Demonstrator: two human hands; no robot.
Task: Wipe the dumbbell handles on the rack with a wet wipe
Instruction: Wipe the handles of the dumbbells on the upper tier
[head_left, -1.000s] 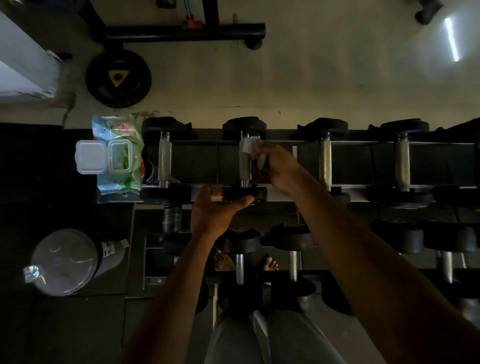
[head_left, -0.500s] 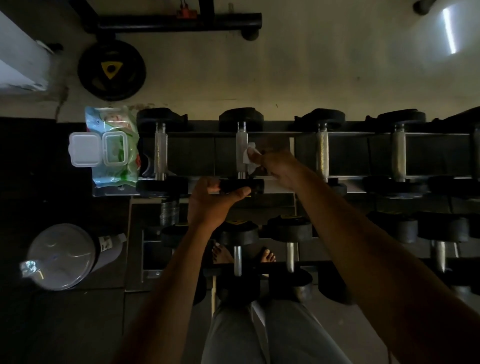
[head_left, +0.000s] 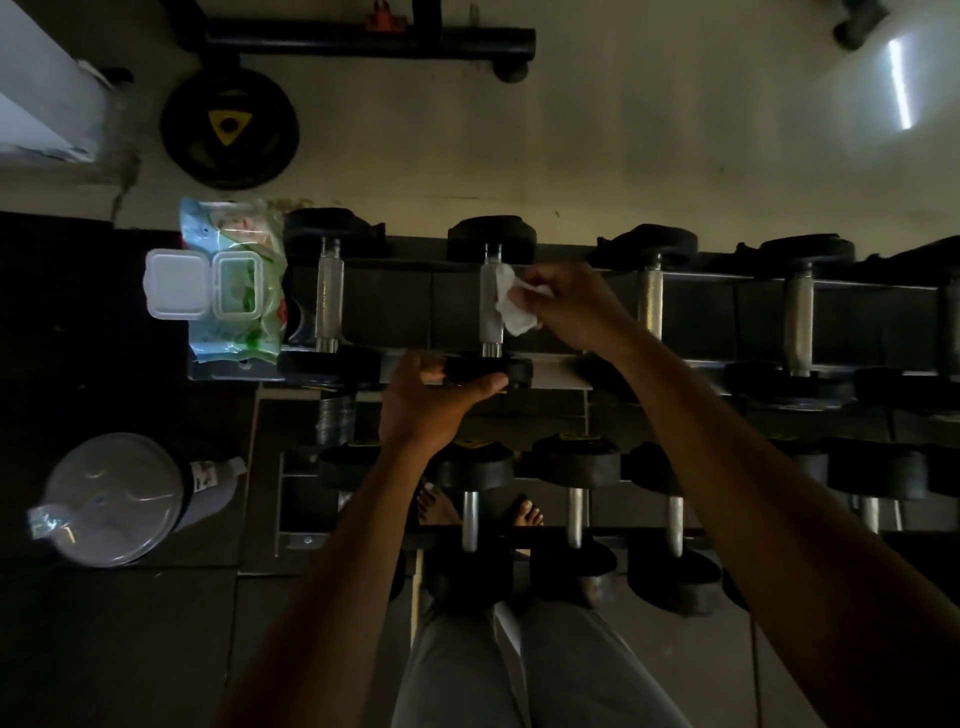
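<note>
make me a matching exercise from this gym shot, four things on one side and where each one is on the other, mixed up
Things:
1. wet wipe
2. wipes pack
3. weight plate
4. left hand

Places:
A. on the floor beyond the rack
B. on the near end of the second dumbbell
C. pinched in the right hand, against a dumbbell handle
D. at the left end of the rack's top shelf, lid open

Pairs: 1-C, 2-D, 3-A, 4-B

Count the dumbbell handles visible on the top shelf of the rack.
4, left to right: bare chrome handle, handle under the white wipe, third, fourth. A fifth may sit at the right edge.
</note>
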